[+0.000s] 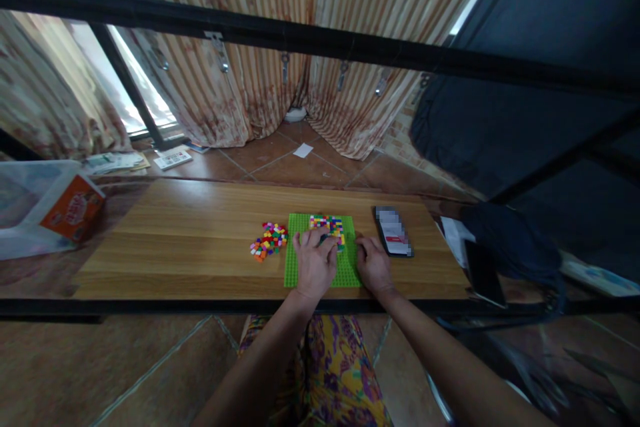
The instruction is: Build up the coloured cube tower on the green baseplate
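A green studded baseplate (295, 273) lies on the wooden bench, bearing a block of small multicoloured bricks (334, 222) near its far edge. My left hand (315, 263) is over the plate, fingers bent down at the near side of these bricks and partly covering them. Its thumb and fingertips come together there; whatever lies between them is too small to make out. Curled fingers of my right hand (374, 265) close at the right edge of the baseplate. To the left of the plate is a loose pile of tiny coloured bricks (270, 240).
A phone (393, 231) with a lit screen lies to the right. Beyond the bench's left end stands a clear plastic bin (30, 207) with an orange label. Another dark phone (484, 273) rests past the right end. A black metal bar (300, 37) crosses ahead, before striped curtains (260, 93).
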A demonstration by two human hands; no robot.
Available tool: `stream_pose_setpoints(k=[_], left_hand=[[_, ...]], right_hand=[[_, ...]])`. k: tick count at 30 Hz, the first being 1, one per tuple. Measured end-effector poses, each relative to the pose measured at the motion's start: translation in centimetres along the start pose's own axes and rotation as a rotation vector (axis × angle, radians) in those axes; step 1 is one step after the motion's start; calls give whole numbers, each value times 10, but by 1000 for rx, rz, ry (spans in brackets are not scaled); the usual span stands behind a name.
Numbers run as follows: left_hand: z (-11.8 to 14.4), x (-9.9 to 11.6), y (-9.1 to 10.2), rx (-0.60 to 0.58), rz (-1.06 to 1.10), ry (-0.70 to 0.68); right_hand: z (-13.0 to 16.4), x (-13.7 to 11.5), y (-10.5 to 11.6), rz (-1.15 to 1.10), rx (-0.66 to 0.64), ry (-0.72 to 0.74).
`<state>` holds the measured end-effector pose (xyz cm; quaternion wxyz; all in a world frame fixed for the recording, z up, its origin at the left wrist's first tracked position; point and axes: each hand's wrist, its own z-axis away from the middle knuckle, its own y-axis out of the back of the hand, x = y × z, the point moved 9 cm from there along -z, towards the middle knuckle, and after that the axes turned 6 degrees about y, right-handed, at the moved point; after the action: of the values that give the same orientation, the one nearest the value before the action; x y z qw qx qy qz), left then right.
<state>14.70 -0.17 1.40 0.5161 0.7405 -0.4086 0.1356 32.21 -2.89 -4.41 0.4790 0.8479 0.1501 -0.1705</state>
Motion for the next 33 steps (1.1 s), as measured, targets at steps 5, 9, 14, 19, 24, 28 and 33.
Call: stream_pose_setpoints(k=[5,9,14,19,24,28,33], left_hand=[[4,3,-3,-37,-89,-55],[7,4,-6,-60,-143,-90],[8,6,-8,-84,-189,-118],[11,6,-13,-93,-227,-122],[14,6,-15,-104,-263,-135],[12,6,-15,-128,-258,-119],[14,6,-6,-149,-201,-92]], right_hand=[[0,-1,1,-11,1,13],[0,-3,2,-16,6,15],[0,-4,3,-12,5,19],[0,-3,2,4,1,16],[1,-3,1,1,-4,19],[2,-2,1,0,-11,31],[2,0,0,-1,-1,44]])
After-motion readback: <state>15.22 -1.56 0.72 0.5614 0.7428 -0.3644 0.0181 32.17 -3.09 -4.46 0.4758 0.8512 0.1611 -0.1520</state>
